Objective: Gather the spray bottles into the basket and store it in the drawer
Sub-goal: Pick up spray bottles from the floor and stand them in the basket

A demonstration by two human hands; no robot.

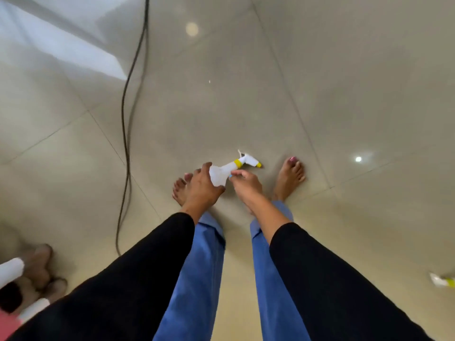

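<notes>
Left hand [200,187] wraps the base of a white spray bottle [222,172], fingers curled on it. Right hand [243,184] pinches the bottle's side, fingertips closed on it. Bottle tilted, yellow collar and nozzle pointing away, held above the tiled floor [344,94] between two bare feet. Black cable [125,134] trails along the floor toward its left edge. Second bottle [443,281], blurred, at the right edge.

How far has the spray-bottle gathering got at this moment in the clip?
Early stage. Done: nothing visibly stored; no basket or drawer is in view. In hand: the left hand grips the body of a white spray bottle with yellow collar, and the right hand touches it near the neck. Left: a second bottle lies on the floor at the right edge, still to be collected.
</notes>
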